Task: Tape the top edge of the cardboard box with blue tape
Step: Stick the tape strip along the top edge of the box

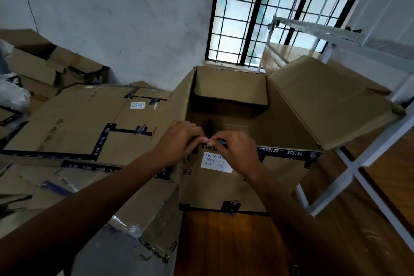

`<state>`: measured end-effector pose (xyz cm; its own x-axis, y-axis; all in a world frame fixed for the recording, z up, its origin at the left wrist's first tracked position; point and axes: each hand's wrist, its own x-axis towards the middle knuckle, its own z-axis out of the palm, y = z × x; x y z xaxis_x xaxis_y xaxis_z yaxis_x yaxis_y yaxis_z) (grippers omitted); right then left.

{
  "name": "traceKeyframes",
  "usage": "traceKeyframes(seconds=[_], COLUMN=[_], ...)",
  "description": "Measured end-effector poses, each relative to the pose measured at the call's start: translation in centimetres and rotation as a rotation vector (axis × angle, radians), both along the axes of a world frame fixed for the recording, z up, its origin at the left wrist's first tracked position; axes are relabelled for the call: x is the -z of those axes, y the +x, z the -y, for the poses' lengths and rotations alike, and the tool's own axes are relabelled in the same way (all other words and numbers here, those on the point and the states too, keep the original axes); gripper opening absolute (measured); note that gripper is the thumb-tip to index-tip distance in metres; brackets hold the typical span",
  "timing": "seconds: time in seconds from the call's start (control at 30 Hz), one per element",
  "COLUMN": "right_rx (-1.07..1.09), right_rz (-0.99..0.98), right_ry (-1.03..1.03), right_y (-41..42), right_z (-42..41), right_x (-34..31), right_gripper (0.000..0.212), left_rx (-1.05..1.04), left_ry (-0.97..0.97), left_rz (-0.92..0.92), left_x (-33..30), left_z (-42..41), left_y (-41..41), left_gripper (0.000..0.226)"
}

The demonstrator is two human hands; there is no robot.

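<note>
An open cardboard box [235,190] stands on a wooden surface, its flaps raised and a white handwritten label [216,162] on its near wall. Dark blue printed tape [289,154] runs along the near top edge. My left hand [179,141] and my right hand [237,152] meet at the middle of that edge, fingertips close together. Both pinch the tape against the rim. The stretch of tape under my fingers is hidden.
Flattened cardboard boxes [89,123] with blue tape lie piled to the left. A white metal rack [358,163] stands close on the right, touching the box's right flap [331,105]. A barred window [257,13] is behind the box.
</note>
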<state>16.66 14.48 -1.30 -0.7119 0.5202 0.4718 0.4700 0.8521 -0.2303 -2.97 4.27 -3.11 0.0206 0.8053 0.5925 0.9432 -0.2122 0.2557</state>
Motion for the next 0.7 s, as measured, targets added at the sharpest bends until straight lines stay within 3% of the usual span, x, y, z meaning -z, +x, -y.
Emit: traceKeyframes(seconds=[0.17,0.33,0.5,0.7], right_rx=[0.001,-0.136,-0.105,-0.186], right_rz=[0.005,0.061,0.024,0.152], right_ry=[-0.042,-0.248,-0.185,-0.210], right_y=[0.4,1.2,1.1,2.1], right_z=[-0.1,-1.2,-0.9,-0.8], right_x=[0.6,-0.7,-0.7,-1.3], right_gripper=[0.022,0.022,0.028,0.024], left_rx=[0.055,0.127,0.069,0.106], left_ry=[-0.013,-0.158,-0.073,-0.188], left_rz=[0.007,0.107,0.126,0.055], left_x=[0.7,-0.5,-0.7,-0.4], left_z=[0.6,0.6,0.0,0.8], left_y=[-0.4,-1.0,0.1,-1.1], left_gripper=[0.004,0.013,0.013,0.007])
